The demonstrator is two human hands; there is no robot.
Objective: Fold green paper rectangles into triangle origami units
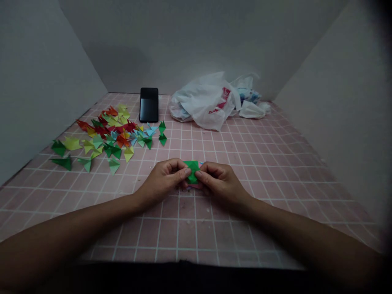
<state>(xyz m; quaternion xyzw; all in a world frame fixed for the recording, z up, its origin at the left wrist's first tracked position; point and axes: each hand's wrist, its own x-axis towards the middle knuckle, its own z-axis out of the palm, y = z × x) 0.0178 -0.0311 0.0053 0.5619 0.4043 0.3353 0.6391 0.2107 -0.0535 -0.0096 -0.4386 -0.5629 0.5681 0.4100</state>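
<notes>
Between my two hands is a small piece of green origami paper (192, 166), partly folded, with its lower part covered by my thumbs. My left hand (170, 173) pinches its left edge between thumb and curled fingers. On the other side, my right hand (218, 179) pinches the right edge the same way. Pink and bluish paper (193, 186) peeks out just beneath the green piece, mostly hidden by my fingers. To the left lies a spread of folded paper figures (114, 151) in red, orange, yellow, green and light blue, apart from both hands.
A dark phone (149, 105) lies behind the paper figures. At the back, a crumpled white plastic bag (205, 100) with red print sits beside another bag (249, 98) with blue contents. The pink checked tablecloth (275, 163) runs up to grey walls on three sides.
</notes>
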